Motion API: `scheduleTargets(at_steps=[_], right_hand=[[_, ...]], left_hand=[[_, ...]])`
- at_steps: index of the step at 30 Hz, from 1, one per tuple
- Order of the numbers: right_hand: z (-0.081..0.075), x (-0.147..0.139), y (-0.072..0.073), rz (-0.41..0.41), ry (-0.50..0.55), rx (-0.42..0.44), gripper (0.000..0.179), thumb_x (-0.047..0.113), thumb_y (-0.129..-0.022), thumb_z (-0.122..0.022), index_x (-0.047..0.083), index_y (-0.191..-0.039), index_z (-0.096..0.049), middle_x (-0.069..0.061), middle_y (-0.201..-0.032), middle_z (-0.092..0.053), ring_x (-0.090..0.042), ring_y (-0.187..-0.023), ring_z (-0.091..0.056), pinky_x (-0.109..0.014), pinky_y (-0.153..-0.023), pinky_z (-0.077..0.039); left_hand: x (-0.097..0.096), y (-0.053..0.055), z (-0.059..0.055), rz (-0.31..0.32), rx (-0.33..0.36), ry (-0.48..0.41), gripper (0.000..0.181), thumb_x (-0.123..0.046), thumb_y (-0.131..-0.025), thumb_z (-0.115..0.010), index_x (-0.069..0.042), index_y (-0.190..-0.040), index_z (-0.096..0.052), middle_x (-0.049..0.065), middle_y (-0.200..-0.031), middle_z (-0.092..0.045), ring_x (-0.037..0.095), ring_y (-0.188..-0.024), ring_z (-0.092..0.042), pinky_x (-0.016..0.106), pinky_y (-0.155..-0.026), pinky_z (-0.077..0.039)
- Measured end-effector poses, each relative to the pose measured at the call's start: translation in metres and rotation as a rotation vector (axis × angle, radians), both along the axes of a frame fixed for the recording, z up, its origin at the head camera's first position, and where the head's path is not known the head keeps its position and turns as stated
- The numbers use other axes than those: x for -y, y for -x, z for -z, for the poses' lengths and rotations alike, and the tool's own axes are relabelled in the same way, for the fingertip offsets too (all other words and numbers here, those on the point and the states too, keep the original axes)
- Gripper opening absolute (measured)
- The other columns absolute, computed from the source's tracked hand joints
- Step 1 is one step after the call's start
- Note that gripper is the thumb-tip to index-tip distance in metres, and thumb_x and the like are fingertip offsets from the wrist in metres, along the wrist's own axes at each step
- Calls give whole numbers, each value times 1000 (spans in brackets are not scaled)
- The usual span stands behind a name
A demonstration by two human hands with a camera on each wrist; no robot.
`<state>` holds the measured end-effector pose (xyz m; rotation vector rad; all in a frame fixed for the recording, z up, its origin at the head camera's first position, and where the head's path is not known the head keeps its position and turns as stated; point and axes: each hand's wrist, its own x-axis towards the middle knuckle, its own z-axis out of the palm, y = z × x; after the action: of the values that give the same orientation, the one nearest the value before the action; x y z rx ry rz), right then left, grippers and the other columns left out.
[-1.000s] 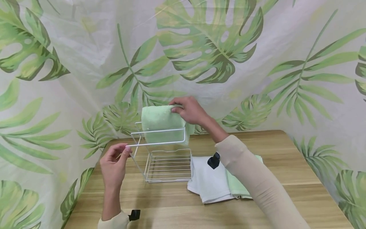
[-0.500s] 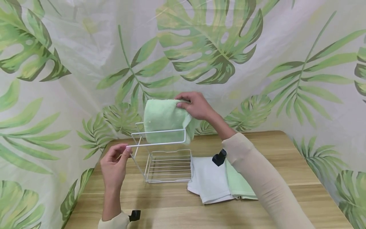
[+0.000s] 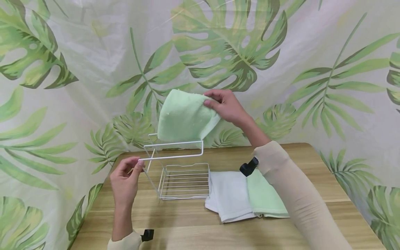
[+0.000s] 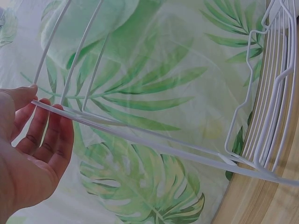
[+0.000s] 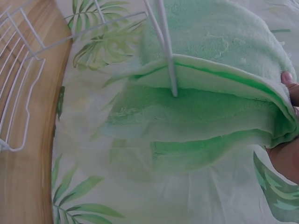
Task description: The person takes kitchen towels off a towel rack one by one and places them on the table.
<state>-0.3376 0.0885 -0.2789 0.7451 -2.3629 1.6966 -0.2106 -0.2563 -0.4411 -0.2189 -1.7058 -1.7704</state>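
A white wire rack (image 3: 172, 157) stands on the table, with open bars on top and a slatted basket (image 3: 184, 199) at its base. My left hand (image 3: 124, 180) pinches the near left corner of its top bars between thumb and fingers; the left wrist view shows the same grip on the wire (image 4: 140, 139). Above the bars, a folded light green towel (image 3: 184, 116) hangs tilted from my right hand (image 3: 228, 107), which pinches its upper right edge. In the right wrist view, a bar end (image 5: 172, 74) overlaps the towel's open fold (image 5: 219, 42).
Right of the basket, a folded white towel (image 3: 232, 198) lies on the wooden table (image 3: 175, 232), touching or very near the rack. Beside it lies another light green towel (image 3: 267, 199), partly under my right sleeve (image 3: 293, 194). A leaf-print curtain (image 3: 93, 69) hangs behind the table.
My right hand has risen and moved right, lifting the green towel from around the rack's top bars to above them. The left hand has stayed on the rack's corner.
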Motion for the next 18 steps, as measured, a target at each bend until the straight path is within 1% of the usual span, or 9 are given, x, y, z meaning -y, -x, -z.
scheduleTargets(at_steps=[4, 7, 11, 14, 18], right_hand=[[-4, -10, -2, -22, 69, 4, 22, 8, -104, -71, 2, -124, -75, 6, -93, -79, -7, -78, -67, -21, -72, -55], [-6, -18, -4, -52, 107, -6, 22, 6, -105, -70, 1, -126, -74, 10, -92, -78, -8, -79, -69, -21, -72, -57], [-7, -30, -4, -75, 141, -16, 22, 6, -105, -68, 0, -126, -74, 11, -92, -79, -8, -80, -72, -21, -72, -59], [-9, -40, -6, -68, 155, -24, 21, 5, -105, -68, 2, -125, -74, 10, -93, -79, -9, -78, -73, -21, -70, -60], [-14, -52, -11, -51, 146, -30, 20, 4, -105, -68, 3, -124, -75, 9, -92, -80, -10, -74, -73, -23, -66, -61]], left_hand=[[0, 0, 0, -7, 8, 11, 24, 3, -97, -76, 22, -109, -66, 4, -88, -73, 8, -74, -71, 15, -70, -63], [0, 0, 0, -17, 18, 16, 22, 5, -97, -75, 21, -109, -66, 3, -87, -72, 8, -73, -70, 15, -71, -63], [-1, -1, 0, -30, 34, 24, 20, 6, -97, -74, 21, -108, -66, 0, -85, -73, 9, -72, -70, 16, -70, -63], [-1, -1, -1, -38, 43, 37, 21, 5, -98, -74, 21, -109, -66, -2, -85, -73, 10, -72, -70, 16, -70, -63], [0, -1, -1, -46, 44, 44, 20, 5, -98, -74, 20, -108, -67, -3, -84, -73, 10, -72, -71, 15, -70, -62]])
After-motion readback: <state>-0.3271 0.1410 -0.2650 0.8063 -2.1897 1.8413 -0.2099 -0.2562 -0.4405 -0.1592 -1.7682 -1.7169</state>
